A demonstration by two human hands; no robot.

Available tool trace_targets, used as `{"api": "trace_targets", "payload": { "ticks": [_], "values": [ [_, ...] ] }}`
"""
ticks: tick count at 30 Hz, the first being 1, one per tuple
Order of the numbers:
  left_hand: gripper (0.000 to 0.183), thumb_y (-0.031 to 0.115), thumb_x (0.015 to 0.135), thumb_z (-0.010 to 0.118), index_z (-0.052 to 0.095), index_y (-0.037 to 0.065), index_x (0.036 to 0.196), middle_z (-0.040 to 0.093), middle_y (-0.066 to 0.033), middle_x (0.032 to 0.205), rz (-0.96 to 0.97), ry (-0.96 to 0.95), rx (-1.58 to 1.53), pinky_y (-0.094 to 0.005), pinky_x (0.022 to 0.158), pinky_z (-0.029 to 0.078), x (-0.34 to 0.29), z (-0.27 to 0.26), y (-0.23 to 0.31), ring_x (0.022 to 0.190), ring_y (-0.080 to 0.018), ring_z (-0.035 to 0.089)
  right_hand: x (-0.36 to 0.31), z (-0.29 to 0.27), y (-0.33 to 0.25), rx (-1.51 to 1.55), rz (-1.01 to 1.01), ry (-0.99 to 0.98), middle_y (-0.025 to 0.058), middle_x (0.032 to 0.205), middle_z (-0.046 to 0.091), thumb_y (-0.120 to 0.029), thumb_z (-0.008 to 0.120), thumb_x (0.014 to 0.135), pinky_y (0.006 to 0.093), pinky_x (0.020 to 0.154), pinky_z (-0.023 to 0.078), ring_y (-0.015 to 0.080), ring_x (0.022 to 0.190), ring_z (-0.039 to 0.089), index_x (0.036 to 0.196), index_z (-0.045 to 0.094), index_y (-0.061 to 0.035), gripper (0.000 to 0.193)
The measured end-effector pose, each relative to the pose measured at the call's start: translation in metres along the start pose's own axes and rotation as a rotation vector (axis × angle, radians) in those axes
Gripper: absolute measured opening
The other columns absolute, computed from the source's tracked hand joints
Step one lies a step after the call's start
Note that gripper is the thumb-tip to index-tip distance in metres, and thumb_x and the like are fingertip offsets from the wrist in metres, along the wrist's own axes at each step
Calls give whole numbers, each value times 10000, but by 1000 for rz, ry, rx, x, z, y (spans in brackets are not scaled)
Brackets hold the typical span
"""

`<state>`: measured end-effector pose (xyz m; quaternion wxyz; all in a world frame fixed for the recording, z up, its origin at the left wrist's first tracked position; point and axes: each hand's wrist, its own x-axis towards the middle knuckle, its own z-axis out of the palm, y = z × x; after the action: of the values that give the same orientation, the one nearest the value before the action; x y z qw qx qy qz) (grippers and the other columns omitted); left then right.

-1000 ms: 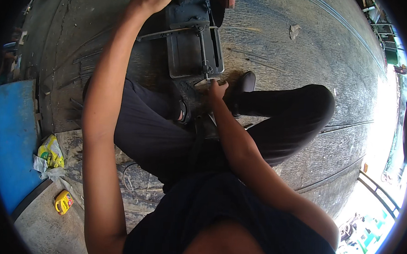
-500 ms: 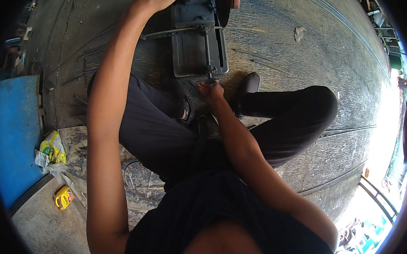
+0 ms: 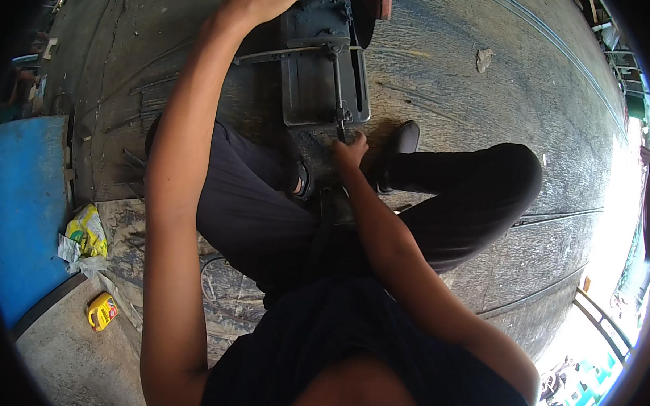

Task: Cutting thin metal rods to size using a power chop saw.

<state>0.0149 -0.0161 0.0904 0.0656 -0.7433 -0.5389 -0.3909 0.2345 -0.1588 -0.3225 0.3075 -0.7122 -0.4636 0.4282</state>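
A dark metal cut-off saw (image 3: 316, 30) stands on the floor in front of me, its base (image 3: 306, 93) toward my feet. A clamp screw (image 3: 338, 80) runs along the base and ends in a small dark crank handle (image 3: 340, 131). My right hand (image 3: 350, 152) is closed around this handle, between my feet. Beside the saw's upper left part, at the top edge of the picture, is my left hand (image 3: 265, 0). Its fingers are partly cut off by the frame, so what it touches does not show. At the saw's top right sits a reddish guard (image 3: 385, 2).
Thin metal rods (image 3: 152, 86) lie left of the saw, and long rods (image 3: 557, 39) at the far right. A blue panel (image 3: 24, 190), a yellow bag (image 3: 86, 232) and a yellow bottle (image 3: 103, 311) are on the left. My shoe (image 3: 407, 138) is right of the handle.
My right hand has turned at the crank handle, which now shows more plainly beside the fingers. The whole view has shifted slightly; my left hand stays by the saw's top.
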Motion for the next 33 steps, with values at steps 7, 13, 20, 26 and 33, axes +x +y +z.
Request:
{"api": "trace_targets", "payload": {
  "ticks": [7, 13, 20, 26, 33],
  "values": [
    [728, 345, 981, 590, 231, 70, 1551, 239, -201, 1593, 0, -14, 9, -433, 1181, 261, 0, -2, 2, 1473, -350, 249, 8, 1, -16, 1160, 864, -104, 238, 1155, 512, -64, 614, 864, 402, 693, 580, 345, 958, 629, 1306, 410, 35, 497],
    [733, 357, 982, 584, 227, 61, 1549, 238, -204, 1593, -18, -25, -4, -435, 1182, 258, 0, -3, 3, 1474, -351, 245, 9, 2, -9, 910, 454, -233, 275, 1188, 521, -41, 506, 903, 448, 705, 610, 380, 964, 643, 1309, 396, 49, 430],
    [736, 355, 980, 588, 225, 63, 1550, 239, -204, 1594, -24, -27, -8, -436, 1182, 256, 1, -4, 3, 1475, -349, 246, 6, -1, -11, -38, -81, 19, 225, 990, 652, -124, 623, 907, 355, 599, 586, 327, 758, 687, 1270, 480, 23, 417],
    [738, 353, 978, 594, 227, 68, 1551, 241, -202, 1593, -20, -36, 4, -440, 1179, 263, 0, -5, 2, 1475, -345, 246, 15, -2, -9, 759, 749, -213, 251, 1156, 584, -73, 623, 915, 353, 771, 569, 347, 1004, 642, 1299, 474, 14, 421],
    [743, 346, 977, 597, 218, 71, 1554, 232, -199, 1597, -20, -30, 24, -435, 1178, 270, 0, -4, 2, 1474, -345, 249, 25, 7, 12, 586, 378, -419, 269, 1171, 547, -54, 620, 882, 378, 715, 586, 326, 935, 646, 1355, 414, -3, 518]
  ]
}}
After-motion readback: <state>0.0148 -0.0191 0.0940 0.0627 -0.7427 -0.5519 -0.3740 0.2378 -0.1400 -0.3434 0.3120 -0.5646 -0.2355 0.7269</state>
